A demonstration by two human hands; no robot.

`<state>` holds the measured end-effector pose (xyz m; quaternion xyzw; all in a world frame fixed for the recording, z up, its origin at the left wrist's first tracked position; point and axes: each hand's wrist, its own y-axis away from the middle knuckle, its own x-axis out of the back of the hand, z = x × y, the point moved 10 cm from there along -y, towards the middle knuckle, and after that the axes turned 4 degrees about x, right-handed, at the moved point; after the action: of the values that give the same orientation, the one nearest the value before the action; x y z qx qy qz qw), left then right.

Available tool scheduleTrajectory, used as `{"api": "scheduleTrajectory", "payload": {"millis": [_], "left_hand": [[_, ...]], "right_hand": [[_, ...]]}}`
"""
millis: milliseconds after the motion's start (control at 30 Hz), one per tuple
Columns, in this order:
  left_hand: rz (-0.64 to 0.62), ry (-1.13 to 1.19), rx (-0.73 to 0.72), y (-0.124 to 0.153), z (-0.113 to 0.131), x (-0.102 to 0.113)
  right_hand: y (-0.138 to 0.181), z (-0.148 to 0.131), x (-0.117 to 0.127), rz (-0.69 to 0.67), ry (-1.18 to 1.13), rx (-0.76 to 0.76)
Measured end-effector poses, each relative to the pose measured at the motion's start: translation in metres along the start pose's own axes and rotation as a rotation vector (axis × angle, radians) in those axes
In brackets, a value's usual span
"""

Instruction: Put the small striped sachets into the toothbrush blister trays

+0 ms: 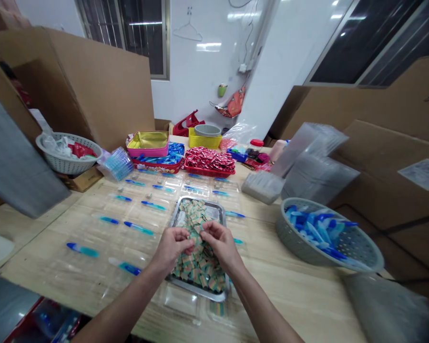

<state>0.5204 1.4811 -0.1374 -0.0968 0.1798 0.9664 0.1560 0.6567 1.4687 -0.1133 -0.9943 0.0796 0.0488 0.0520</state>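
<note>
My left hand (172, 247) and my right hand (219, 244) are both over a metal tray (177, 213) heaped with small striped pastel pieces (195, 214). The fingers of both hands are curled and pinched into the heap, gripping some of those pieces between them. The tray rests on clear plastic blister trays (93, 238) laid over the wooden table (300, 295). Several blue pens (138, 228) lie in the blister pockets left of the tray.
A grey basket of blue pens (327, 233) stands to the right. Stacks of clear trays (307, 162) sit behind it. Red baskets (209, 166), a pink tin (148, 143), a yellow basket (204, 138) and a white basket (68, 152) line the back. Cardboard panels surround the table.
</note>
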Motion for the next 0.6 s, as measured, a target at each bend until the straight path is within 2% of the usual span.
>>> {"api": "scheduleTrajectory", "payload": {"millis": [67,133,333,600], "left_hand": [[0.01,0.002,0.0,0.001,-0.004,0.003],[0.019,0.008,-0.003,0.002,-0.006,0.006],[0.044,0.04,0.001,0.002,-0.009,0.01],[-0.001,0.02,0.029,0.004,-0.017,0.005]], "right_hand": [[0.002,-0.003,0.005,0.036,-0.025,0.01],[0.004,-0.006,0.006,0.012,-0.006,0.006],[0.015,-0.007,-0.013,-0.245,0.23,0.012],[0.011,-0.005,-0.02,-0.29,0.507,0.129]]}}
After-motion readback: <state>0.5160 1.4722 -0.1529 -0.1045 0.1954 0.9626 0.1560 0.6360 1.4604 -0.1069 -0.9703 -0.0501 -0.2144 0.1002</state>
